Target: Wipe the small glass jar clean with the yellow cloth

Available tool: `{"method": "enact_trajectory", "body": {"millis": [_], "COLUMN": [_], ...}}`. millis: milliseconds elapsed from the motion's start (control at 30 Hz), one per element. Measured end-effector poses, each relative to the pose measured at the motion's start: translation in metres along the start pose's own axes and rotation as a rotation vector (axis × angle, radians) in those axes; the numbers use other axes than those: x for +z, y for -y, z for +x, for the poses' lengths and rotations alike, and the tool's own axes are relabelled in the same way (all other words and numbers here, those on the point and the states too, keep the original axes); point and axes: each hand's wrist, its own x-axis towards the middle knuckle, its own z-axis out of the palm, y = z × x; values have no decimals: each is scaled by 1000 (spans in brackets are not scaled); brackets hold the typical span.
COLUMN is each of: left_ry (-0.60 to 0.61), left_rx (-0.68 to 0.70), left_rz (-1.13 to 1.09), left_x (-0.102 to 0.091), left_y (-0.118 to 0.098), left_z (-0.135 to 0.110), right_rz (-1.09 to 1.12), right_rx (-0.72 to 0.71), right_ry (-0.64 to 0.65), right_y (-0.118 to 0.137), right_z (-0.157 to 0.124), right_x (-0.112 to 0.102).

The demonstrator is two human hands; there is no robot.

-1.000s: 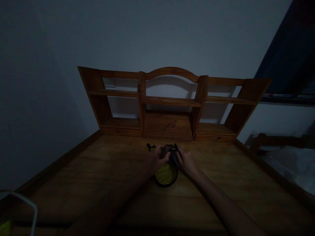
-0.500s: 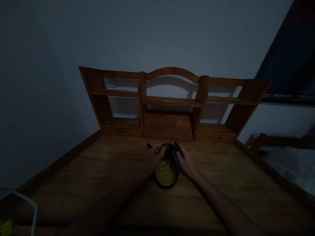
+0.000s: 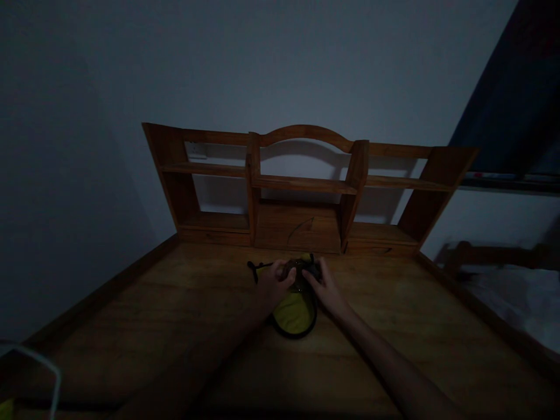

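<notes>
A yellow cloth item (image 3: 294, 315) with thick black edging lies on the wooden desk; the dim light hides its exact kind. Its lower part forms a rounded yellow shape, and a dark, slightly glinting part (image 3: 299, 281) sits at its upper middle. My left hand (image 3: 275, 286) is closed on the left of this upper part, thumb on top. From the right, my right hand (image 3: 326, 286) grips the dark edge, its thumb pressing inward. A black strap-like end (image 3: 252, 267) sticks out beyond my left hand. My fingertips underneath are hidden.
A wooden shelf unit (image 3: 301, 185) stands along the back of the desk (image 3: 184, 303), against the wall. A pale cable (image 3: 39, 356) curves at the lower left, near a bit of yellow (image 3: 6, 408). White bedding (image 3: 516, 297) shows at the right.
My right thumb has moved inward over the dark part, and the right-hand edge has folded down. The black end at the left has shifted outward and lower.
</notes>
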Motion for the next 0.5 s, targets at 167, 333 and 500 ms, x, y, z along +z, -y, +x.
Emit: {"method": "enact_trajectory", "body": {"millis": [167, 333, 500], "left_ry": [38, 62, 61], "left_rx": [76, 112, 108], "left_rz": [52, 97, 134], "left_x": [2, -2, -2], "left_y": [-2, -5, -2], "left_z": [-3, -4, -4], "right_rz": [-278, -203, 32], "right_rx": [-128, -47, 97], "right_ry": [-97, -4, 85], "right_y": [-5, -8, -16], "right_z": [6, 4, 1], "right_x": [-6, -4, 1]}}
